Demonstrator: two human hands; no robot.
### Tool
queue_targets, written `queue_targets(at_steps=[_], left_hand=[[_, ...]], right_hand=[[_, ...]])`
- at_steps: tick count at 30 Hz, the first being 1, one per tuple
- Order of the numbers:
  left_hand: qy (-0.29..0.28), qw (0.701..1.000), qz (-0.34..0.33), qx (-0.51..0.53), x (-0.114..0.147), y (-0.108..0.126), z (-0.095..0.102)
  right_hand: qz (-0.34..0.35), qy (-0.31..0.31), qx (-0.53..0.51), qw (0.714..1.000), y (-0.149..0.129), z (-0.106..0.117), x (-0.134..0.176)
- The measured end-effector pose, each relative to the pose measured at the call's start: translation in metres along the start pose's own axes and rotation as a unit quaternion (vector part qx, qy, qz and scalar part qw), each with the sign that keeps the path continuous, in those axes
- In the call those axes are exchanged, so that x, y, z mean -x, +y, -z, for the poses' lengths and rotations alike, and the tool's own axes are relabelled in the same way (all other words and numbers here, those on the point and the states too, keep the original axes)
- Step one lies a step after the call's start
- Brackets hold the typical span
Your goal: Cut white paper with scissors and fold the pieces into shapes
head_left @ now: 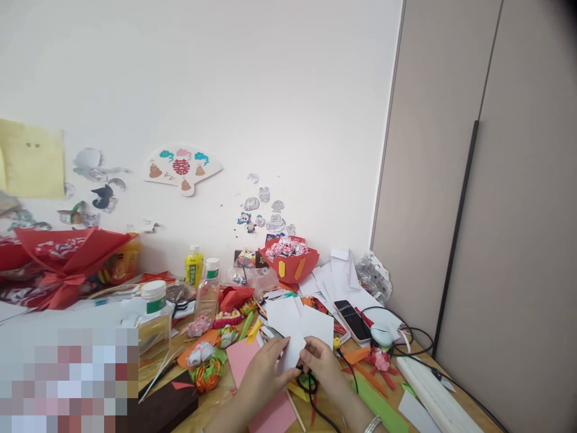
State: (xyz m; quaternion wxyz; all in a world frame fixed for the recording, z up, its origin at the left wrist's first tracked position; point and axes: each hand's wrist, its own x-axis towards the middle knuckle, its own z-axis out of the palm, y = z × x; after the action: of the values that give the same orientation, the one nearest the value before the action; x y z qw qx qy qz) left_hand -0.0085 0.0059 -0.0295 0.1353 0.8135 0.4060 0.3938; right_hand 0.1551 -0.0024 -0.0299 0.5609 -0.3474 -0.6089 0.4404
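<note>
Both hands meet over the table around a small piece of white paper (293, 350). My left hand (267, 365) grips its left edge between thumb and fingers. On the opposite side, my right hand (319, 359) pinches the right edge of the same piece. Just behind lie larger white sheets (319, 325), partly covered by the held piece. A pink sheet (273, 415) lies beneath my left forearm. Below my hands, a coiled black cable (308, 385) rests on the table.
Folded paper flowers (208, 373) and two clear bottles stand left. A red bouquet (291, 264) is at the back, a phone (352, 320) and a white power strip (435, 394) at right. A dark brown box (166, 406) sits front left. The lower left corner is pixelated.
</note>
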Motion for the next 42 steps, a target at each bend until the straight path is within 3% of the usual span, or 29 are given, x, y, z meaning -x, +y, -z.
queue_targets(at_steps=[13, 28, 36, 42], left_hand=[[-0.024, 0.99, 0.055, 0.124, -0.004, 0.0, -0.001], [-0.06, 0.985, 0.083, 0.138, -0.005, 0.018, 0.007], [-0.083, 0.97, 0.075, 0.214, -0.009, 0.011, 0.005], [-0.087, 0.935, 0.095, 0.33, -0.01, 0.011, 0.006]], right_hand=[[0.035, 0.001, 0.051, 0.998, 0.011, 0.006, -0.003], [0.056, -0.018, 0.043, 0.997, 0.005, 0.004, 0.0], [0.033, -0.001, 0.054, 0.998, -0.014, 0.001, 0.003], [0.017, 0.019, 0.065, 0.998, -0.01, 0.004, 0.0]])
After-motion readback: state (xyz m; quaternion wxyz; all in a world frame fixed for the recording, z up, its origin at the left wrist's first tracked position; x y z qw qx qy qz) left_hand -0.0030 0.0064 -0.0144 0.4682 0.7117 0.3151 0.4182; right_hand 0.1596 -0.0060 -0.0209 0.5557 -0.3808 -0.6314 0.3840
